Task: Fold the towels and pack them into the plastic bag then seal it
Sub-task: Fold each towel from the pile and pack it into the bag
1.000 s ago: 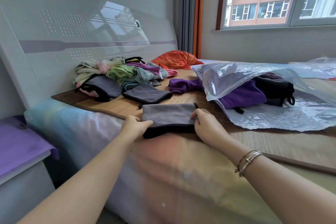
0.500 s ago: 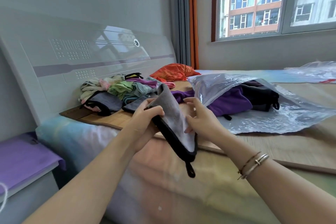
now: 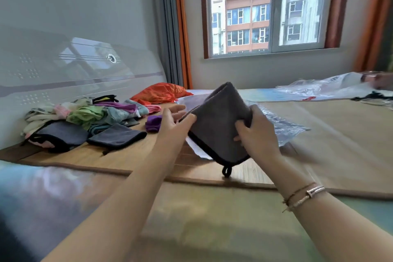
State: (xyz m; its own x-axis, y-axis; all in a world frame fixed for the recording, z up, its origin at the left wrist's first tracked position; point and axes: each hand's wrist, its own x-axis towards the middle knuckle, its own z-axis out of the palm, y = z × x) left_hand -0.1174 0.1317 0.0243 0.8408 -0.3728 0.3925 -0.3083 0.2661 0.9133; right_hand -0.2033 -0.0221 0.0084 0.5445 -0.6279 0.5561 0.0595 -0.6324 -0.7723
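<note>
Folded grey towel point(image 3: 219, 125) is being held up off the bed point(image 3: 340, 134), between both hands, in front of the plastic bag point(image 3: 282, 127). Right hand point(image 3: 258, 134) is gripping its right edge, fingers curled round the cloth. Left hand point(image 3: 173, 122) is touching the left edge, fingers nearly straight, thumb against the fabric; not really gripping. Towel is standing tilted like a diamond: folded corner pointing up and away, corner with the black hanging loop point(image 3: 226, 170) dangling at the bottom. Long axis is running roughly top to bottom, leaning a bit to the person's left.

Bag is lying flat on the bed just behind and to the right of the towel, so nearer the right hand. Its mouth is hidden behind the towel; cannot tell which way it is facing. Judging by this, next move is probably towel going away and rightward into the bag, right hand leading.

Unfolded towel pile point(image 3: 85, 115) is sitting well apart on the left by the headboard point(image 3: 74, 66).
</note>
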